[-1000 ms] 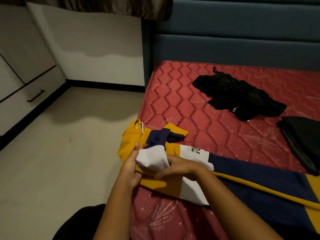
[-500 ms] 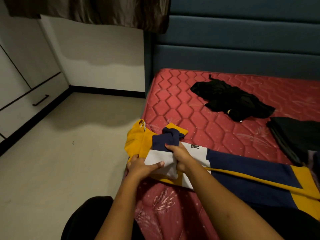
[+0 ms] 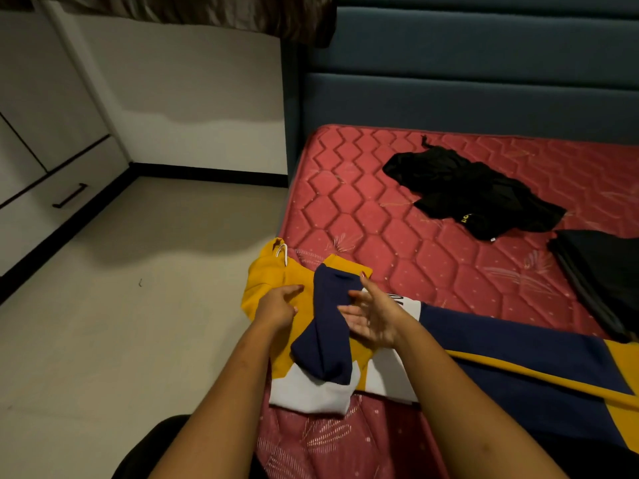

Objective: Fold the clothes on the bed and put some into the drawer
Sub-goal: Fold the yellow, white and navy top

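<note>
— Place of the yellow, navy and white hoodie (image 3: 273, 281)?
— Lower centre of the frame, spread on the left edge of the red mattress (image 3: 363, 209), navy sleeve (image 3: 328, 337) laid across the yellow chest.
— And the hands?
— Left hand (image 3: 276, 305) open, resting on the yellow part. Right hand (image 3: 375, 318) open too, fingers spread, palm turned left, just beside the sleeve.
— Other clothes?
— Crumpled black garment (image 3: 477, 195) in the upper right, dark folded pile (image 3: 605, 278) at the right edge. Drawer (image 3: 86, 171) closed, far left.

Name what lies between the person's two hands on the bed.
In the head view, the navy sleeve of the yellow hoodie, laid across its body, lies between the left hand and the right hand.
</note>
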Action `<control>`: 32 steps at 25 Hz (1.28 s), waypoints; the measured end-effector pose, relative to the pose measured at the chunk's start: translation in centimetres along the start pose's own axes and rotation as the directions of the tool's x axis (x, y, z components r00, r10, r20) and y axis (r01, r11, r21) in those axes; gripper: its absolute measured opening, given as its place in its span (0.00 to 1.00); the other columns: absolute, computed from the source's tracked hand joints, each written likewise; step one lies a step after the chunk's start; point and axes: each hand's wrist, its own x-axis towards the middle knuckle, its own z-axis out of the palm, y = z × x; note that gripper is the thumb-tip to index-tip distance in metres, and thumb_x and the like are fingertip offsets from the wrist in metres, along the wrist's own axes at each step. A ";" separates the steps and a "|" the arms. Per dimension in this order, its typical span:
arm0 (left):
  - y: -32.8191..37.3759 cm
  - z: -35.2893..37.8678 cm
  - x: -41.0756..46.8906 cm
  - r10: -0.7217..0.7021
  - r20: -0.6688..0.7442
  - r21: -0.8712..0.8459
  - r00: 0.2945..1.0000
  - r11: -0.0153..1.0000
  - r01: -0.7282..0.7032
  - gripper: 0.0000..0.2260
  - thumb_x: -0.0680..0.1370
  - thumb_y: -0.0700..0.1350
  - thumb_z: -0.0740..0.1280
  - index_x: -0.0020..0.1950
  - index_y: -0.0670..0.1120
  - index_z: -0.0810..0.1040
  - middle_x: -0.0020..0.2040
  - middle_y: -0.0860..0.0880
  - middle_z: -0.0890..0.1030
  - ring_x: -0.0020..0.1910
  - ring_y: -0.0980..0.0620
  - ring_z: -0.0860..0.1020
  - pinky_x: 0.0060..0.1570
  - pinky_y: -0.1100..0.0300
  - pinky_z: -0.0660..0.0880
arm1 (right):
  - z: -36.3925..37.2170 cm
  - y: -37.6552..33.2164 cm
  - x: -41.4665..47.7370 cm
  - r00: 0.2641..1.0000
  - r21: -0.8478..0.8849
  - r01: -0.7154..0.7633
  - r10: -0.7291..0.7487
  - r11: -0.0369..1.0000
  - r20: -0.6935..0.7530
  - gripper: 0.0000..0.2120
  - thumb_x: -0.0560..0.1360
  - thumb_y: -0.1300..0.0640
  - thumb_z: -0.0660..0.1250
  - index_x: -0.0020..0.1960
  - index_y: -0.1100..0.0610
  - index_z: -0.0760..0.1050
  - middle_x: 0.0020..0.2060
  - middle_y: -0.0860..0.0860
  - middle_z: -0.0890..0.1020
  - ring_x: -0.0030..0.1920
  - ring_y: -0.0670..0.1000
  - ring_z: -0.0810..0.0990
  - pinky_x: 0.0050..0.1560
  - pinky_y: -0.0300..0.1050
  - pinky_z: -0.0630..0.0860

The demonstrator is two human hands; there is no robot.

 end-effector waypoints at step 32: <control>7.7 14.9 -8.0 0.444 0.177 0.787 0.878 0.472 -0.397 0.30 0.82 0.48 0.56 0.78 0.58 0.43 0.78 0.46 0.53 0.76 0.42 0.52 0.70 0.41 0.56 | -24.2 -0.2 -12.2 0.802 0.611 0.597 -0.419 0.520 -0.427 0.36 0.74 0.27 0.40 0.42 0.55 0.71 0.19 0.47 0.65 0.17 0.44 0.63 0.20 0.29 0.63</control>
